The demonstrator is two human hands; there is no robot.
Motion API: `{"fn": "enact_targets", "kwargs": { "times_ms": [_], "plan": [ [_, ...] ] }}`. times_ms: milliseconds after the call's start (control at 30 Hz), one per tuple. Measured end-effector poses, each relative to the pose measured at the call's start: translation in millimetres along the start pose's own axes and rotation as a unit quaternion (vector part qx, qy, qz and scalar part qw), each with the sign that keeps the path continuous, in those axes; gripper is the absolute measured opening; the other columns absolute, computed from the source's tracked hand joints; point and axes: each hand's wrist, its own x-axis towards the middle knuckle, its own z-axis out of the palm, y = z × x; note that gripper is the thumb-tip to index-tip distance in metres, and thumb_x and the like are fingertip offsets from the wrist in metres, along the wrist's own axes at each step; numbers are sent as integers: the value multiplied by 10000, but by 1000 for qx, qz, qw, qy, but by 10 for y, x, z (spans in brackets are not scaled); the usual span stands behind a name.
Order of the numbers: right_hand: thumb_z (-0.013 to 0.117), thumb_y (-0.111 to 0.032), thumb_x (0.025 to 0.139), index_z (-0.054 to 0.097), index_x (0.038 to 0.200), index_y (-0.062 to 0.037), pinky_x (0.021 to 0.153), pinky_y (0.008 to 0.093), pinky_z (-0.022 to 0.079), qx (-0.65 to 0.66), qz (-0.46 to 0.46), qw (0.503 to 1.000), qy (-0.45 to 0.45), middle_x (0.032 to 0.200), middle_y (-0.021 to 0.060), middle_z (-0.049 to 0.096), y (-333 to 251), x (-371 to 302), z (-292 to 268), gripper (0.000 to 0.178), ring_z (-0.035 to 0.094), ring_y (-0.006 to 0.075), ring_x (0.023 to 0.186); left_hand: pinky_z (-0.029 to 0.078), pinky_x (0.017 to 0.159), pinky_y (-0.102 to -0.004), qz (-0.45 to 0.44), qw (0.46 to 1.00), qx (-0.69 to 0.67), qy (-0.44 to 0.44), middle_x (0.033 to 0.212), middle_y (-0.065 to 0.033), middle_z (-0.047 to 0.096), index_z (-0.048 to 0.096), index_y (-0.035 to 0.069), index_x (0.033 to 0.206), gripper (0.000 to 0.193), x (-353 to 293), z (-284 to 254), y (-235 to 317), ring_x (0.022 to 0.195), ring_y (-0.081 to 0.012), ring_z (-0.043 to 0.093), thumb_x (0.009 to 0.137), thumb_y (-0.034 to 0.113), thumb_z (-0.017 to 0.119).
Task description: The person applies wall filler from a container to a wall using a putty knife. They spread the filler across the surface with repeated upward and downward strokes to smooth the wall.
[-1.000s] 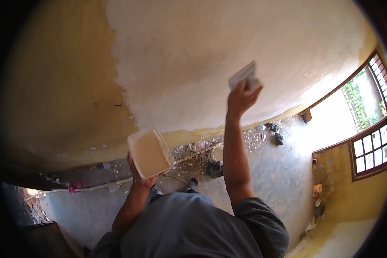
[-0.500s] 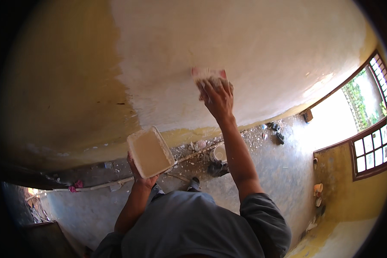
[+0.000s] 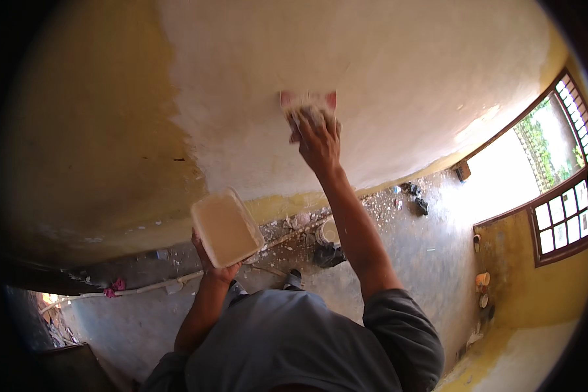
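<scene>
My left hand [image 3: 214,261] grips a rectangular plastic tray [image 3: 227,228] from below and the side; a smooth beige paste fills it. Up against the wall [image 3: 385,72], my right hand [image 3: 318,134] is closed round a flat scraper blade [image 3: 309,99] with reddish corners. Paste smears its fingers and the blade's face. The blade's far edge lies on the wall's pale coated area. To the left, the wall is bare yellow-brown [image 3: 111,117], and the border between the two is ragged.
A white bucket [image 3: 329,230] and a black plastic bag [image 3: 328,255] stand by the wall's foot among paste crumbs. A long pole [image 3: 147,285] lies along the floor, with a pink cloth [image 3: 115,287] near it. Right: an open doorway, a paned window [image 3: 564,223] and small containers [image 3: 482,279].
My right hand has slid the scraper blade a little up and left across the wall. The tray in my left hand has barely moved.
</scene>
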Motion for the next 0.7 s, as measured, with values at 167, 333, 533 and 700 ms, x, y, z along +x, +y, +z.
{"fn": "enact_targets", "kwargs": {
  "times_ms": [167,333,533,700],
  "plan": [
    [605,-96,853,639,1028,44,796,422,545,114,364,908,173,987,215,682,388,239,-427,227,681,345,900,507,931,-549,-9,1000,-18,24,1308,-16,570,495,217,1380,688,120,-214,-31,1186,-273,567,888,697,470],
    [565,-56,809,615,1055,-29,771,452,513,153,385,889,194,941,181,673,604,1024,-559,253,653,353,864,511,921,-562,-13,999,-35,-1,1305,-16,571,491,221,1381,686,55,-204,23,1180,-278,570,885,696,477],
    [650,-93,795,641,964,-104,760,466,479,54,180,972,138,911,129,651,303,679,-224,170,590,354,867,518,911,-557,-38,999,-30,-12,1311,-18,567,482,218,1388,692,62,-282,23,1175,-279,575,883,690,486],
    [722,-105,752,683,1033,-172,1005,493,357,-2,24,1000,10,1052,48,679,296,-321,-14,291,593,252,1085,521,908,-547,-25,999,-26,9,1298,-24,576,491,208,1381,688,56,-216,28,1148,-276,591,891,691,468]
  ]
}}
